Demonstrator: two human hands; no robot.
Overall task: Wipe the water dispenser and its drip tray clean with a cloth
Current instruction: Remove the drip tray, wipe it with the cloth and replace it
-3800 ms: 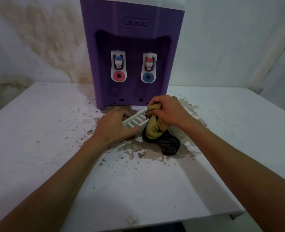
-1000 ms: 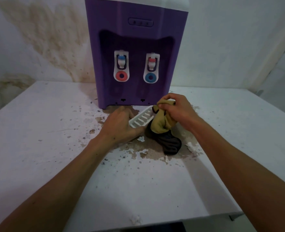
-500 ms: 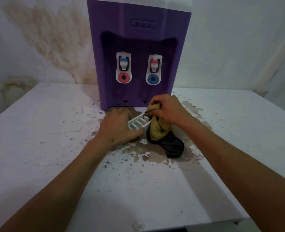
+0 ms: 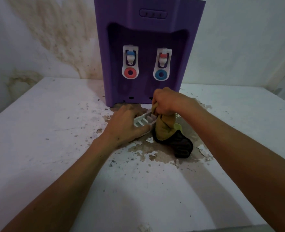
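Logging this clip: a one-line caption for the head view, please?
Left hand steadies white slotted drip tray; right hand rubs it with yellow-and-black cloth before purple water dispenser.

White tabletop (image 4: 38,131), paint flaked to brown patches at centre frame. Pale wall (image 4: 239,39) behind; brown damp stain (image 4: 59,36) upper left. Dim light.
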